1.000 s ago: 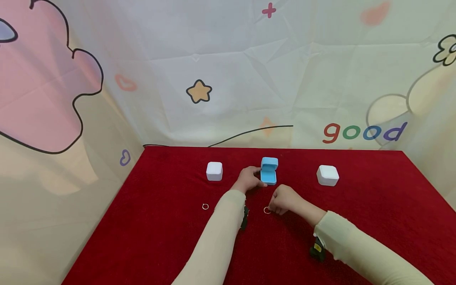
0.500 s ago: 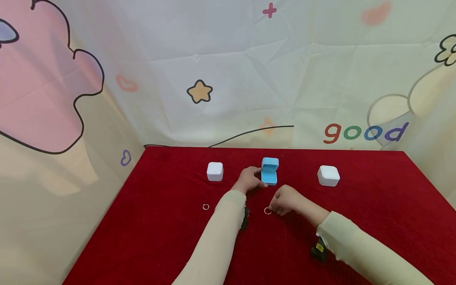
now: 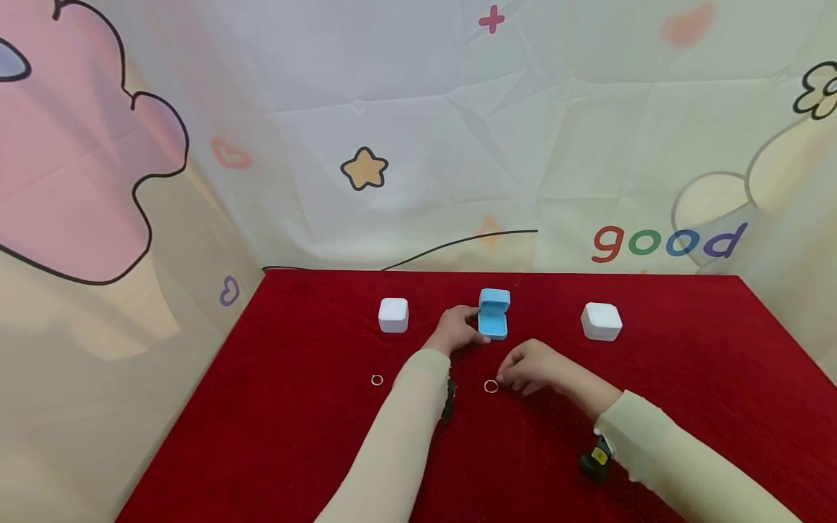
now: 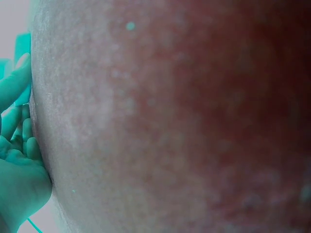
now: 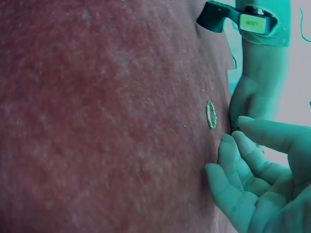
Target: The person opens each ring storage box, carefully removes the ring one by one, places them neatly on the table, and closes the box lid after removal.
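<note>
A light blue ring box stands on the red cloth with its lid up. My left hand holds its left side, thumb at the front corner and fingers toward the hinge. In the left wrist view the thumb of the left hand lies against the blue box. Just left of my right hand's fingertips, a thin gold ring lies flat on the cloth. The right hand holds nothing; the right wrist view shows its thumb and fingers parted and loosely bent, beside the ring.
A second ring lies to the left of my left forearm. White boxes stand at the back, one on the left and one on the right. Behind the red cloth hangs a printed curtain.
My right hand has drawn back slightly to the right, its fingertips coming away from the ring, which stays in place. The left hand and the blue ring box have not moved.
</note>
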Demonstrator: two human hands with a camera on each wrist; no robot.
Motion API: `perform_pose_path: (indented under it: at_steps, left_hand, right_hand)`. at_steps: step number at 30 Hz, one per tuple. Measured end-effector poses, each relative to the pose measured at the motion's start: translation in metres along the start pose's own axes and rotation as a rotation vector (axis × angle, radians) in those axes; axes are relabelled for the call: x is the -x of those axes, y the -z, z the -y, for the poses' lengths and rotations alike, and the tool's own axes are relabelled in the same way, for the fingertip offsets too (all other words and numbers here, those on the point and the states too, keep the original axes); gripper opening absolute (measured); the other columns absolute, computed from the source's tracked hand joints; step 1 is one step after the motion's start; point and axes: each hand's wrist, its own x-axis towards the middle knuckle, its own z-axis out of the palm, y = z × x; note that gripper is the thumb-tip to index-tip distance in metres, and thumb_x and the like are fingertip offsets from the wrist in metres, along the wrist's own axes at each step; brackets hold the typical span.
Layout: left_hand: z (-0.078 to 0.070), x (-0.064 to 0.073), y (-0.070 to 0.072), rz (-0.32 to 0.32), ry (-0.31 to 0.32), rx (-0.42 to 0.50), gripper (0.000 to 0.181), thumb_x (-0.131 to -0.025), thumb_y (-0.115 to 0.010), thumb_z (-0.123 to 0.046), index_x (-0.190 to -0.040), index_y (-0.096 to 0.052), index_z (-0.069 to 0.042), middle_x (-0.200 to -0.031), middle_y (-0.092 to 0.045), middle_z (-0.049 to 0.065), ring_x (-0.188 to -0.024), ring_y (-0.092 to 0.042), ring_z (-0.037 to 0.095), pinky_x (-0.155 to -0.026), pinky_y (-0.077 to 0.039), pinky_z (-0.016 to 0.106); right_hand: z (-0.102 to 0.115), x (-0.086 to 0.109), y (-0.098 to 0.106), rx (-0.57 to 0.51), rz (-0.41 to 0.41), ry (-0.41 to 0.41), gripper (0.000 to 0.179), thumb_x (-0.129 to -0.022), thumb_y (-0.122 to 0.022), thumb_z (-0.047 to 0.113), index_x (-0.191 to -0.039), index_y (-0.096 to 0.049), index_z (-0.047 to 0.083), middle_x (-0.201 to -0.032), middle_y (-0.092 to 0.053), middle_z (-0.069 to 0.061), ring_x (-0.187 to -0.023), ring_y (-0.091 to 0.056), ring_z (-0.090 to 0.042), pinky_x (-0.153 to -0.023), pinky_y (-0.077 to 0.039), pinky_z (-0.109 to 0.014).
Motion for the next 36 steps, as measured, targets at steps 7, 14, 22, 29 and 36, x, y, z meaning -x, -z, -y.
perform_pose_path:
  at_steps: [7, 14, 22, 29, 36]
  left_hand:
    - [0.000, 0.002, 0.000, -0.004, 0.005, 0.025, 0.061, -0.089, -0.078, -0.011, -0.145, -0.056, -0.002, -0.150, -0.055, 0.015, -0.140, -0.049, 0.030, -0.115, -0.047, 0.042]
    - [0.000, 0.001, 0.000, 0.002, 0.008, 0.003, 0.060, -0.090, -0.078, -0.013, -0.145, -0.057, -0.004, -0.150, -0.056, 0.013, -0.140, -0.050, 0.029, -0.115, -0.047, 0.040]
    - [0.001, -0.002, -0.001, -0.001, -0.012, -0.007, 0.061, -0.089, -0.079, -0.012, -0.145, -0.057, -0.003, -0.149, -0.057, 0.015, -0.140, -0.050, 0.030, -0.116, -0.047, 0.042]
    - [0.003, -0.004, -0.002, 0.003, -0.012, -0.003, 0.061, -0.089, -0.080, -0.012, -0.144, -0.058, -0.003, -0.149, -0.057, 0.014, -0.140, -0.050, 0.030, -0.116, -0.046, 0.042]
    - [0.003, -0.004, 0.000, 0.004, -0.006, -0.002, 0.061, -0.089, -0.079, -0.012, -0.145, -0.057, -0.003, -0.148, -0.057, 0.014, -0.140, -0.050, 0.030, -0.116, -0.047, 0.042]
  right_hand:
    - [-0.003, 0.003, 0.012, -0.024, -0.005, 0.034, 0.027, -0.096, -0.068, 0.017, -0.111, -0.074, -0.005, -0.099, -0.076, -0.011, -0.082, -0.066, -0.014, -0.080, -0.064, -0.038]
    - [0.001, 0.004, 0.023, -0.023, -0.069, 0.082, 0.033, -0.099, -0.066, 0.021, -0.119, -0.069, -0.005, -0.111, -0.072, -0.022, -0.093, -0.067, -0.019, -0.086, -0.063, -0.041]
    - [0.012, 0.001, 0.033, -0.052, -0.185, 0.144, 0.042, -0.102, -0.062, 0.025, -0.129, -0.062, -0.007, -0.122, -0.067, -0.029, -0.105, -0.067, -0.028, -0.091, -0.061, -0.038]
    - [0.022, 0.000, 0.045, -0.077, -0.255, 0.150, 0.046, -0.105, -0.057, 0.027, -0.136, -0.058, -0.006, -0.134, -0.061, -0.031, -0.117, -0.065, -0.037, -0.096, -0.060, -0.038]
    - [0.026, -0.002, 0.053, -0.091, -0.283, 0.155, 0.047, -0.106, -0.053, 0.027, -0.139, -0.056, -0.006, -0.138, -0.060, -0.029, -0.116, -0.065, -0.033, -0.097, -0.060, -0.036]
